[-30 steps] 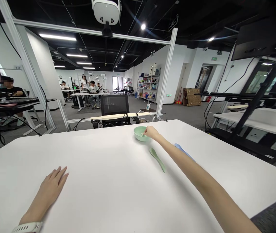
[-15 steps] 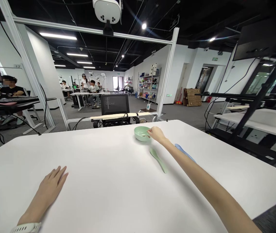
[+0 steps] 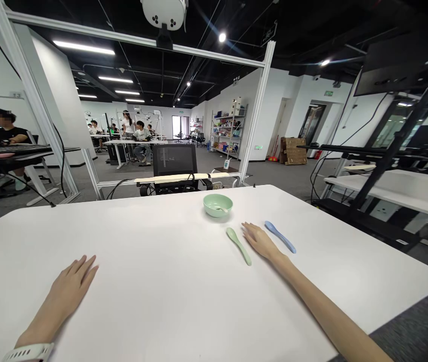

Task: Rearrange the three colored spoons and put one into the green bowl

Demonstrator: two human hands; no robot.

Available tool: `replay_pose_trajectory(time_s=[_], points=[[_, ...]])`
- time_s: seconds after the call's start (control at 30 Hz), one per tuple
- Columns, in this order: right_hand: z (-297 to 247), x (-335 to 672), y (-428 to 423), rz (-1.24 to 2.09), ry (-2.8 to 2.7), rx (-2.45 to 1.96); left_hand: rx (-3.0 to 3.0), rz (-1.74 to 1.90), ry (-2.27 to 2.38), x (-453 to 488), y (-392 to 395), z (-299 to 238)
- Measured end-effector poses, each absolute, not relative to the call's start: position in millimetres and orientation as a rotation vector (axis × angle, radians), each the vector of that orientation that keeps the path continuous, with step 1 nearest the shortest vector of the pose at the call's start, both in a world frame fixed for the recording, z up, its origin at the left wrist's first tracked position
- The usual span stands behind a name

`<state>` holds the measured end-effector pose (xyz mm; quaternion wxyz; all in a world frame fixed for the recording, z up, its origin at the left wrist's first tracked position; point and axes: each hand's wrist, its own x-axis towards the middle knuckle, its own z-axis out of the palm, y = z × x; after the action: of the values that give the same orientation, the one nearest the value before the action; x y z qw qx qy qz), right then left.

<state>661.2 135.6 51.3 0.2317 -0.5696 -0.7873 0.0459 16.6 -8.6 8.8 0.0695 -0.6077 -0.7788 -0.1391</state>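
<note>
A pale green bowl (image 3: 217, 205) stands on the white table (image 3: 161, 281) toward its far edge, with something small and pale inside it. In front of it lie a green spoon (image 3: 238, 245) and a blue spoon (image 3: 280, 236). My right hand (image 3: 261, 241) rests flat on the table between the two spoons, fingers stretched out, holding nothing. My left hand (image 3: 71, 285) lies palm down on the near left of the table, fingers spread, a white band on its wrist.
A black office chair (image 3: 172, 166) stands behind the table's far edge inside a white frame (image 3: 253, 115). A second white table (image 3: 395, 188) with black stands is at the right. Several people sit at desks far back and at the left.
My right hand has left the bowl's rim and drawn back toward me, coming down flat between the two spoons. The left hand has stayed where it was.
</note>
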Motion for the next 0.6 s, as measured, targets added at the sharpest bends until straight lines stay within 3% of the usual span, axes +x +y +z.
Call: replay_pose_trajectory(time_s=[0.6], points=[[53.5, 657.7, 129.4, 0.181, -2.144, -1.606, -1.813, -0.470, -2.340, 12.0, -6.9, 8.8]])
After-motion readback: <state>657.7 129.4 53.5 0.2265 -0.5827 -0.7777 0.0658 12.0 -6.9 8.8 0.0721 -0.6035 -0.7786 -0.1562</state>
